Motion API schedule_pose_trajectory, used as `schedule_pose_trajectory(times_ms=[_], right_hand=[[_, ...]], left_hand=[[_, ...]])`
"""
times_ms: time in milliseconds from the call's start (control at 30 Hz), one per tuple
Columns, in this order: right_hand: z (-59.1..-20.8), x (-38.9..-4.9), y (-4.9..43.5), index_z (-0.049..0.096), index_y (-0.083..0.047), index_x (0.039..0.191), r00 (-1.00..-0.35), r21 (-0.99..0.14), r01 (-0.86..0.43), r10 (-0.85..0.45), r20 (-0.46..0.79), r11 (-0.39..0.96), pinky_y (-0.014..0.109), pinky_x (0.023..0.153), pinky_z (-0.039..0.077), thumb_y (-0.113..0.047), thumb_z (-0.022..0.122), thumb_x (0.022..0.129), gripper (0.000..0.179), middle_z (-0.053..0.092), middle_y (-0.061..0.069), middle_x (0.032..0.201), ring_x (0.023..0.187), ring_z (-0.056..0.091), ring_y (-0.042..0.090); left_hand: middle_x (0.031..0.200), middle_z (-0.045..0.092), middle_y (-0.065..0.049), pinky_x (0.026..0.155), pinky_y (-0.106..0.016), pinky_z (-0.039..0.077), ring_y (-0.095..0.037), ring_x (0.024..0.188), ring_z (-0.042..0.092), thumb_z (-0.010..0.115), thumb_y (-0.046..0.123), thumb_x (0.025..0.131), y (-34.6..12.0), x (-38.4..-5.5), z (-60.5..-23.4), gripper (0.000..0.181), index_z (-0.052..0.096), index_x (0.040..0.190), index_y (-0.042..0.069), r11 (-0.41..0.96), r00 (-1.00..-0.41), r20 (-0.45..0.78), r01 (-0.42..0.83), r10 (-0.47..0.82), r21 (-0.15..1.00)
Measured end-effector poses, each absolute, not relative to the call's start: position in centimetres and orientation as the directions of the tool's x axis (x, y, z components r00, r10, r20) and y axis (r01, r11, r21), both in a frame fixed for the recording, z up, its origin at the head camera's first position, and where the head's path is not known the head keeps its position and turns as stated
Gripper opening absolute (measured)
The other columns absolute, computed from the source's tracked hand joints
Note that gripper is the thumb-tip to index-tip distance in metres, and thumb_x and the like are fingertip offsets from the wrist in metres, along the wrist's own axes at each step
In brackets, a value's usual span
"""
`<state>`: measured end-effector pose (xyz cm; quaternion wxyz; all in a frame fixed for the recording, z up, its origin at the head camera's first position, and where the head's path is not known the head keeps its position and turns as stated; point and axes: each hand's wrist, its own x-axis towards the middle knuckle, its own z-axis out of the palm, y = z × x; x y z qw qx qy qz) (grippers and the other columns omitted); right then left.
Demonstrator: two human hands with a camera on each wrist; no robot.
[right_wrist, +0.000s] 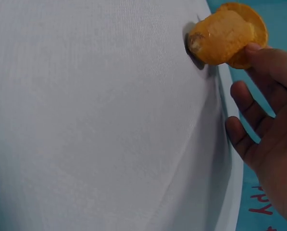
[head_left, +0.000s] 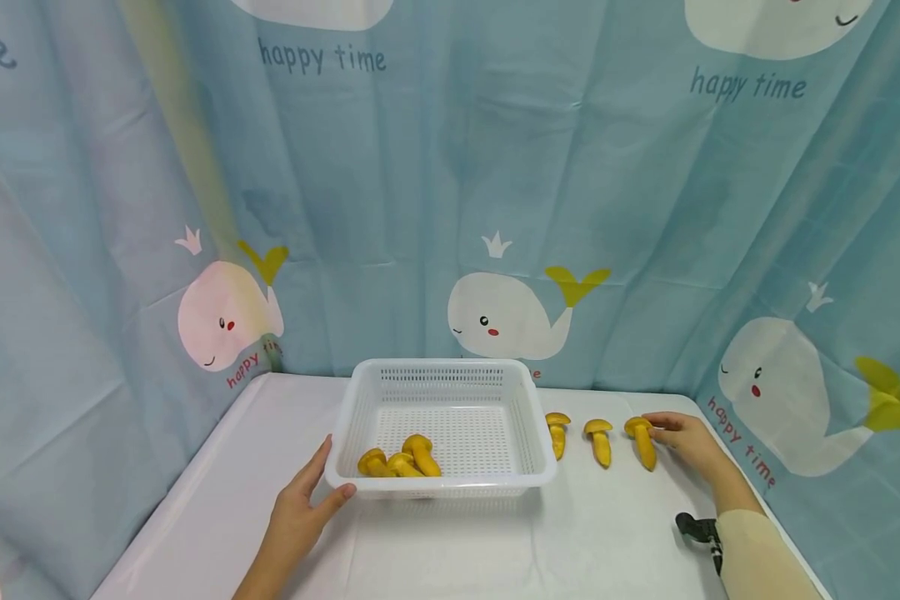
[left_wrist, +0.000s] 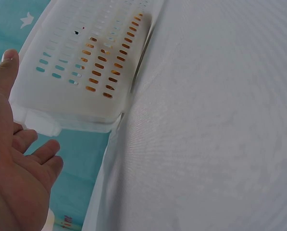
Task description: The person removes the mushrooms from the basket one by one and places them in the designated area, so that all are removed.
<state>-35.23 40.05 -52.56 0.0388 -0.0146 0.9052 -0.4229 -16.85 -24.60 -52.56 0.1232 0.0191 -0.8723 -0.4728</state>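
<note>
A white plastic basket (head_left: 450,482) stands on the table, with several yellow mushrooms (head_left: 422,455) in its front left part. My left hand (head_left: 300,504) is at the basket's front left corner, thumb at the front rim and fingers spread along the left side; in the left wrist view, its lower fingers bend loosely below the rim. On the right, my right hand (head_left: 686,442) pinches a yellow mushroom (right_wrist: 225,36) near its cap, thumb on the near side. The other fingers stay off it. Two more mushrooms, a middle one (head_left: 598,442) and one (head_left: 558,435) beside the basket, lie to its left.
A white cloth covers the table (head_left: 435,550). Behind and at both sides hangs a blue curtain (head_left: 420,167) with whale prints, close to the table's edges. A black strap piece (head_left: 696,527) sticks out beside my right sleeve.
</note>
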Motion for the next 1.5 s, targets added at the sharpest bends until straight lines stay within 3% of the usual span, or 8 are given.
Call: schedule_pose_trajectory(times_ms=[533,633,800,1000,1300,1500], right_hand=[[-52.4,-35.4,39.7,0.064,0.002,0.134,-0.996,-0.738,-0.003,-0.066,-0.056,0.675,0.051,0.102,0.054,-0.018,0.062,0.103,0.037,0.063,0.024,0.136,0.121,0.059,0.038],[-52.3,-35.3,39.6,0.065,0.001,0.134,-0.997,-0.721,-0.016,-0.067,-0.043,0.692,0.052,0.102,0.054,-0.018,0.062,0.103,0.036,0.063,0.025,0.135,0.120,0.059,0.037],[-51.7,-34.9,39.2,0.066,-0.003,0.133,-0.996,-0.680,-0.074,-0.082,0.021,0.729,0.047,0.096,0.056,-0.018,0.062,0.103,0.034,0.065,0.022,0.132,0.113,0.059,0.034],[-50.8,-34.4,38.4,0.067,-0.006,0.133,-0.993,-0.632,-0.118,-0.077,0.092,0.766,0.034,0.082,0.053,-0.019,0.062,0.104,0.032,0.067,0.016,0.122,0.102,0.057,0.030],[-49.6,-33.9,36.6,0.068,-0.011,0.133,-0.981,-0.650,-0.180,-0.084,0.177,0.738,0.029,0.079,0.053,-0.014,0.061,0.104,0.030,0.068,0.018,0.125,0.104,0.059,0.030],[-48.5,-33.2,35.1,0.067,-0.013,0.136,-0.978,-0.671,-0.175,-0.046,0.205,0.720,0.028,0.080,0.054,-0.020,0.062,0.104,0.033,0.067,0.018,0.130,0.103,0.059,0.029]], left_hand=[[0.166,0.029,-0.005,0.114,-0.065,0.036,-0.040,0.152,0.030,0.076,0.054,0.087,-24.3,-17.2,-52.5,0.094,0.029,0.163,0.026,0.550,-0.967,0.211,0.099,-0.145,0.829],[0.166,0.030,-0.004,0.114,-0.065,0.037,-0.040,0.152,0.031,0.077,0.053,0.087,-24.3,-17.2,-52.5,0.093,0.029,0.163,0.029,0.555,-0.965,0.221,0.107,-0.142,0.825],[0.165,0.031,-0.004,0.113,-0.065,0.037,-0.040,0.151,0.032,0.077,0.052,0.087,-24.4,-17.2,-52.6,0.092,0.029,0.162,0.032,0.566,-0.963,0.226,0.105,-0.148,0.817],[0.166,0.030,-0.006,0.113,-0.067,0.037,-0.042,0.151,0.032,0.077,0.051,0.088,-24.5,-17.1,-52.4,0.092,0.030,0.163,0.027,0.568,-0.964,0.217,0.094,-0.154,0.818],[0.166,0.030,-0.007,0.113,-0.066,0.037,-0.042,0.151,0.032,0.077,0.051,0.088,-24.5,-17.0,-52.4,0.092,0.030,0.163,0.024,0.570,-0.962,0.229,0.105,-0.150,0.815],[0.166,0.030,-0.007,0.113,-0.067,0.036,-0.042,0.151,0.031,0.077,0.052,0.088,-24.5,-17.0,-52.5,0.093,0.030,0.163,0.026,0.557,-0.965,0.214,0.096,-0.151,0.825]])
